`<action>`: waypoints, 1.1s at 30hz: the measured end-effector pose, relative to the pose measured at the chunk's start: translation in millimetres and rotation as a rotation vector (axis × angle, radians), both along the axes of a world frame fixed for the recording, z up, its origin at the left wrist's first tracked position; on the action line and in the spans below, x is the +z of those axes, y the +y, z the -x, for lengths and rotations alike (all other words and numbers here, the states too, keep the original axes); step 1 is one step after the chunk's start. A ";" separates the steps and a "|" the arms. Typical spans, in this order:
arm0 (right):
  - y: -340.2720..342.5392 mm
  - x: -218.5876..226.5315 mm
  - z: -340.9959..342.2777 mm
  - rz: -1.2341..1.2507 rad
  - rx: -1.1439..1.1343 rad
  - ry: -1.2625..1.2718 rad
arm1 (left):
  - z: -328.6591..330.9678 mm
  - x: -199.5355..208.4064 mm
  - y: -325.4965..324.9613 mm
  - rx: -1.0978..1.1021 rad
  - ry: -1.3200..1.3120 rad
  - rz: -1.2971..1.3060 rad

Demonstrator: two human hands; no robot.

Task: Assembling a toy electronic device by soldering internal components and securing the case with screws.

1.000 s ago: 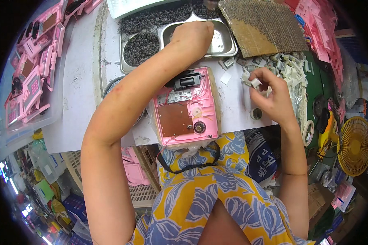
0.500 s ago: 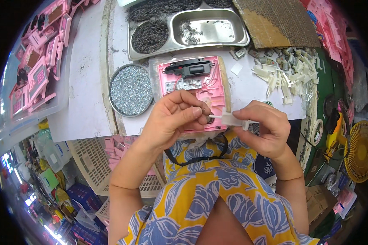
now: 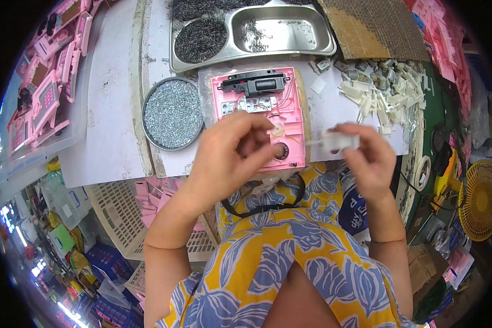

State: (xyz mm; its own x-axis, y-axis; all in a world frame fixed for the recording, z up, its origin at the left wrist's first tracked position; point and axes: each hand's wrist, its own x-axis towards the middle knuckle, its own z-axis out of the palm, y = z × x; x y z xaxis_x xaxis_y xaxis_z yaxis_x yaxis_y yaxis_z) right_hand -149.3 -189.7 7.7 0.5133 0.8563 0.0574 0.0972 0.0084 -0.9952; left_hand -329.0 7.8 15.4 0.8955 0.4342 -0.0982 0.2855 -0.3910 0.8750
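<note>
My right hand (image 3: 373, 158) pinches a white plastic piece with a thin stem (image 3: 338, 142), blurred by motion, just right of a pink plastic casing (image 3: 296, 117). Over the casing's left side is my left hand (image 3: 232, 145), thumb and forefinger apart, with nothing visible between them. Its other fingers curl underneath, partly hidden. A black mechanism (image 3: 255, 83) lies across the casing's far end, with a metal plate (image 3: 236, 106) and thin red wires nearer me. A round black part (image 3: 281, 151) sits by my left thumb.
Left of the casing stands a round dish of small silvery screws (image 3: 173, 112). Beyond is a steel tray (image 3: 329, 50) with dark springs. White plastic parts (image 3: 378, 101) lie heaped to the right near cardboard (image 3: 380, 30). A bin of pink casings (image 3: 87, 117) stands far left.
My right hand has moved the white piece rightward, away from my left hand. The fingers of my left hand have spread from a pinch. The view has shifted slightly.
</note>
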 end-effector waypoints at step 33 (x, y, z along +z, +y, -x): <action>51.8 -34.0 -22.4 -0.085 0.214 -0.815 | 10.1 -45.4 -15.7 -0.096 -0.305 -0.364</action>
